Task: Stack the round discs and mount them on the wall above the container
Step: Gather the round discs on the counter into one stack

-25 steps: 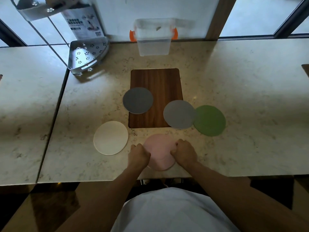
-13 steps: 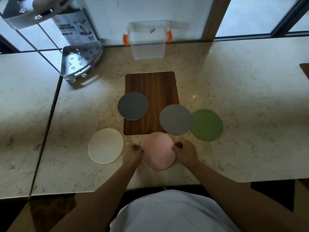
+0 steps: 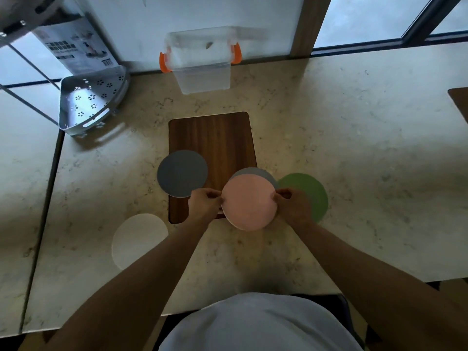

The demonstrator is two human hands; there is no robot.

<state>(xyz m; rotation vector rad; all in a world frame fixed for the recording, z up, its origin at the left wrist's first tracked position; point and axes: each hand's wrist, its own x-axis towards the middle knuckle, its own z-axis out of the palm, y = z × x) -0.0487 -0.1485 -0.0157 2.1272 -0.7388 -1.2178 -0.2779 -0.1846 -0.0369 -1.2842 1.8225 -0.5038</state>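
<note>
A pink disc [image 3: 249, 203] is held by its two side edges, my left hand [image 3: 203, 205] on its left rim and my right hand [image 3: 291, 206] on its right rim. It hovers over a light grey disc [image 3: 263, 173], hiding most of it. A dark grey disc [image 3: 181, 173] lies partly on the wooden board [image 3: 215, 138]. A green disc [image 3: 307, 191] lies to the right, partly behind my right hand. A white disc [image 3: 138, 240] lies at the lower left. The clear container [image 3: 202, 72] with orange clips stands against the white wall [image 3: 202, 13].
A perforated white corner shelf [image 3: 91, 100] lies at the back left beside a printed box [image 3: 73, 46]. A seam [image 3: 48, 188] divides this marble table from the one on the left. Another wooden board's corner [image 3: 459, 100] shows at the right edge.
Both hands took the pink disc off the table near the front edge and carried it away from me, over the light grey disc.
</note>
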